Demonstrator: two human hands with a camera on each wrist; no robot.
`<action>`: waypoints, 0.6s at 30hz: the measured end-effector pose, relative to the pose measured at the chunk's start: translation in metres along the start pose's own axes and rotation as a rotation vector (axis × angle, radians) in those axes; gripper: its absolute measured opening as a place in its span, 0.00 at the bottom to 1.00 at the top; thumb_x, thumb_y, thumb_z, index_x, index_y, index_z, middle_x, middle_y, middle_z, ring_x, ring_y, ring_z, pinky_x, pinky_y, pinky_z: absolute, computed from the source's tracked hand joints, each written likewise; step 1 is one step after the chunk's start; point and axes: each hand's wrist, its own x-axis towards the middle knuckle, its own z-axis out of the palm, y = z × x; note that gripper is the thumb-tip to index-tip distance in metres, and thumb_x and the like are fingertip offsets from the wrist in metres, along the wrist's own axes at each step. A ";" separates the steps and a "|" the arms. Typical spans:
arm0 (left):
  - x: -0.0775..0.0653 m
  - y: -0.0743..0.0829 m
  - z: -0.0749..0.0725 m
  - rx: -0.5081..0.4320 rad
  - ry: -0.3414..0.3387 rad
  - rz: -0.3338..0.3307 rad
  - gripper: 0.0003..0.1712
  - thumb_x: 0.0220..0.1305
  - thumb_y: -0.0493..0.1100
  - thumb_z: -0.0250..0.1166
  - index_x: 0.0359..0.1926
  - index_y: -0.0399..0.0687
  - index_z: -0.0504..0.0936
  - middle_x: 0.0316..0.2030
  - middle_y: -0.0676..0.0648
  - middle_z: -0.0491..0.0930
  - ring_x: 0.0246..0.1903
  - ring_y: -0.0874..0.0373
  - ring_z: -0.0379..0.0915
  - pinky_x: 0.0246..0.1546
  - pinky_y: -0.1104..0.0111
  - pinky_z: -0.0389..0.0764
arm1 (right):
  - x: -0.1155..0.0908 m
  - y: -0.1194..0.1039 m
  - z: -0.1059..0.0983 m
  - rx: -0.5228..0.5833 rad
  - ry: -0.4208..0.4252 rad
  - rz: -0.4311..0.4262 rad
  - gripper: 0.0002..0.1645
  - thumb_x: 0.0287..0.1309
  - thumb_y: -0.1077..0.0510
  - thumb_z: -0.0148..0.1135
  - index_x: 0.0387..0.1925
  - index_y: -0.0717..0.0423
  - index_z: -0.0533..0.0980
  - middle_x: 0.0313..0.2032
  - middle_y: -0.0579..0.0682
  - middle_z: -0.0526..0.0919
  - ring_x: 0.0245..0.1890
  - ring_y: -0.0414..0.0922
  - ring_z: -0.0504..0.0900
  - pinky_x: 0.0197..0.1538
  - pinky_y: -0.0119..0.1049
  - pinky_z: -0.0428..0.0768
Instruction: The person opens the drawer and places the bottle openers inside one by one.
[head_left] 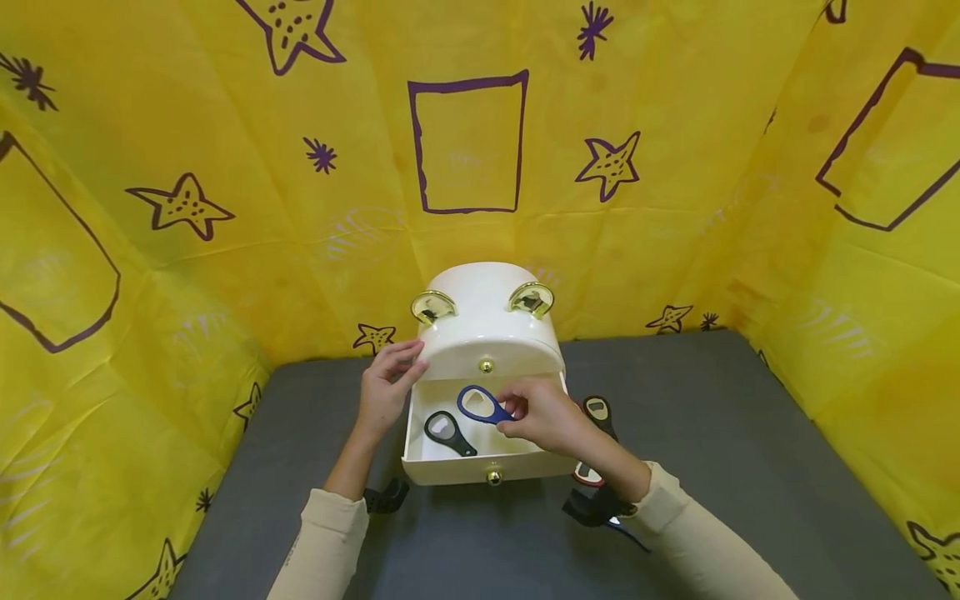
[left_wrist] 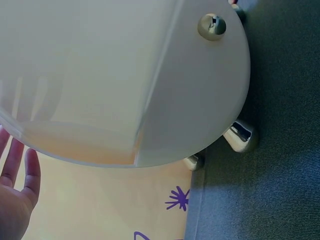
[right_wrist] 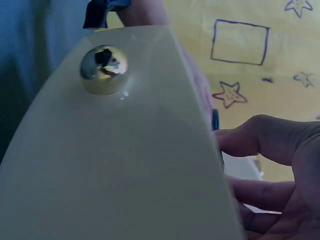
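blue bottle opener [head_left: 495, 412] is pinched by the right hand [head_left: 546, 413].

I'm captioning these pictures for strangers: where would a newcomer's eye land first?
Probably on the yellow backdrop with purple stars, behind and beside the gray table. Next comes the white box on the table, two gold ears up top and its drawer pulled out. At that drawer, the right hand pinches a blue opener, and a dark opener lies inside.
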 end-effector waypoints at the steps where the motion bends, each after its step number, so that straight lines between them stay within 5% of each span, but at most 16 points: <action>1: 0.000 0.000 0.000 -0.003 0.001 -0.003 0.17 0.57 0.29 0.68 0.48 0.25 0.81 0.51 0.28 0.78 0.41 0.72 0.74 0.41 0.81 0.77 | 0.001 0.001 0.002 -0.006 -0.005 0.009 0.13 0.45 0.64 0.72 0.36 0.63 0.82 0.25 0.47 0.80 0.27 0.36 0.74 0.33 0.25 0.75; 12: 0.000 -0.002 0.001 -0.024 0.000 -0.004 0.17 0.57 0.28 0.68 0.48 0.25 0.81 0.51 0.28 0.78 0.42 0.72 0.74 0.41 0.82 0.77 | 0.016 0.005 0.021 -0.220 0.003 0.062 0.11 0.40 0.62 0.74 0.30 0.58 0.83 0.19 0.43 0.76 0.22 0.38 0.69 0.26 0.27 0.66; 18: 0.000 -0.003 0.000 -0.023 0.002 -0.012 0.17 0.57 0.29 0.68 0.49 0.26 0.81 0.52 0.29 0.78 0.42 0.72 0.74 0.41 0.82 0.77 | 0.021 0.004 0.029 -0.302 0.006 0.082 0.13 0.38 0.62 0.74 0.30 0.61 0.83 0.20 0.47 0.80 0.26 0.46 0.76 0.32 0.37 0.72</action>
